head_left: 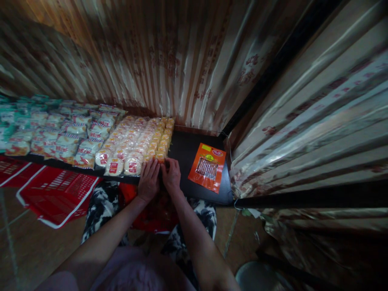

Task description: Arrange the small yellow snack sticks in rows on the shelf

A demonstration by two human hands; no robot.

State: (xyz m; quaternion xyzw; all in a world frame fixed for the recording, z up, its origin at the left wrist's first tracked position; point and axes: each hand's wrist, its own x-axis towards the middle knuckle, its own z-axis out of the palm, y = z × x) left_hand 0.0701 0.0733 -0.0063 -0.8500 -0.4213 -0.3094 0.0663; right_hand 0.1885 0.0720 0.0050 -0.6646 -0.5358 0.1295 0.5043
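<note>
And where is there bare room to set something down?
Mainly the black surface between the small yellow packs and the orange packet, beyond the right hand. A thin strip borders the packet's right side. Leftward, round white packs and striped packets crowd it.

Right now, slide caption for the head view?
Left hand and right hand at the near end of yellow packets; orange pouch lies apart on black surface.

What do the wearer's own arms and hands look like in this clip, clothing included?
The left hand and right hand are ungloved, and no wristwatch shows. Both forearms are bare. A pale purplish fabric sleeve edges in on the left arm; no sleeve shows on the right.
</note>
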